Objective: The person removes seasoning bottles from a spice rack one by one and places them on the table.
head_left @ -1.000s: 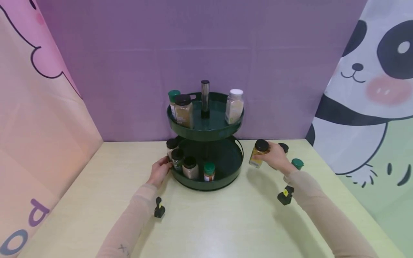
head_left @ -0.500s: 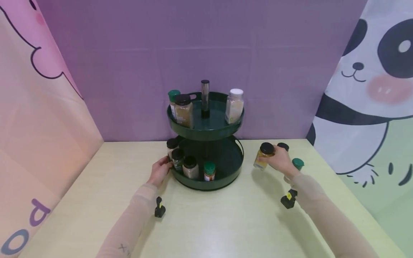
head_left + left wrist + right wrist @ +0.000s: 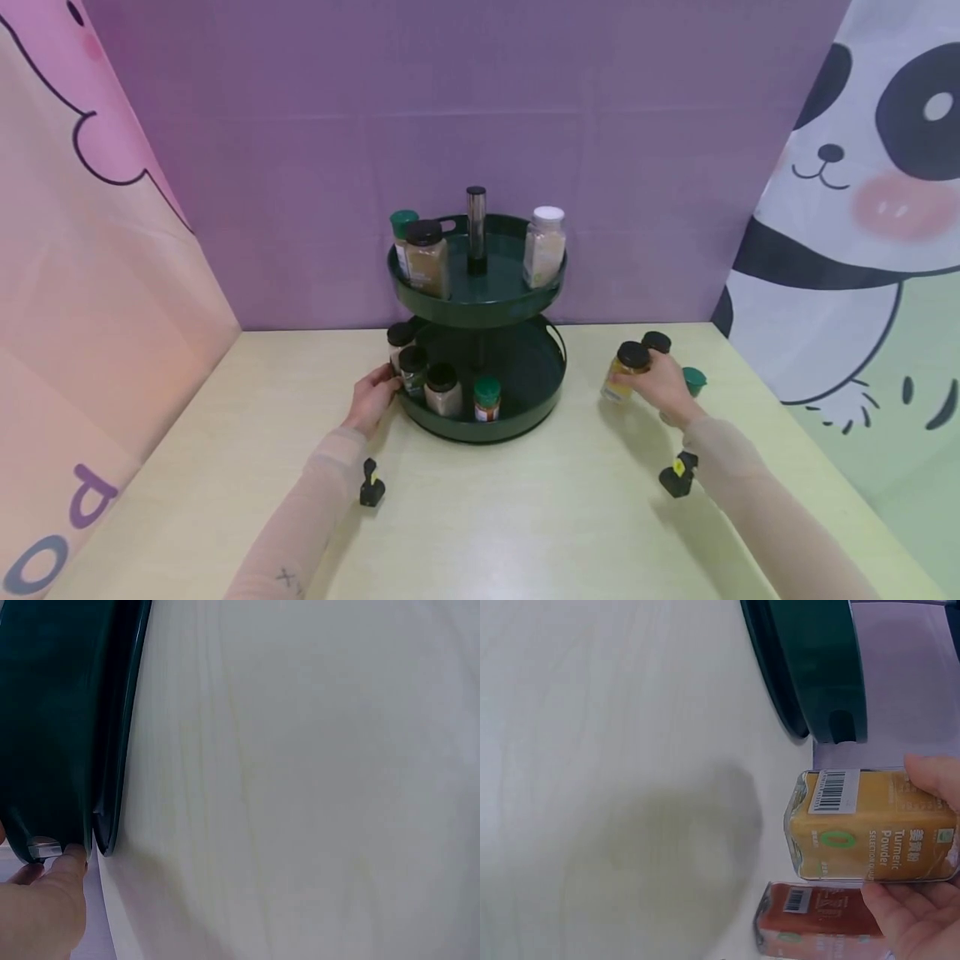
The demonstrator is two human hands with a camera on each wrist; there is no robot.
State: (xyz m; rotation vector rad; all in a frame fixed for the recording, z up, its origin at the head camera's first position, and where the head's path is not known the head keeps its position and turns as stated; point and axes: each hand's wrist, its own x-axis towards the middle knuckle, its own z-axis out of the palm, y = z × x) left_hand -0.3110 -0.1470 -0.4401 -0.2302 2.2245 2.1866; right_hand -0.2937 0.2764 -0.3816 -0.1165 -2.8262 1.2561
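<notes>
My left hand [image 3: 371, 397] holds the left edge of the green two-tier spice rack [image 3: 480, 432]. In the left wrist view its fingers [image 3: 71, 859] are at the handle slot in the rack's wall. To the right of the rack, my right hand [image 3: 663, 393] grips a jar of turmeric powder [image 3: 855, 825] with a black lid, thumb on one side and fingers on the other. The jar is a little tilted, close over the table. Just behind it stands a jar of red powder [image 3: 810, 919], whose black lid shows beside my hand in the head view.
A green-capped jar [image 3: 693, 381] stands partly hidden behind my right wrist. Several jars are on the lower tier, among them a green-lidded one [image 3: 487, 400]. The upper tier carries a white-lidded jar [image 3: 545, 248] and a brown one [image 3: 427, 265]. A purple backdrop [image 3: 337, 208] closes the rear.
My right hand has moved right and slightly down with the turmeric jar, away from the rack and toward the other jars. My left hand and the rack have stayed put.
</notes>
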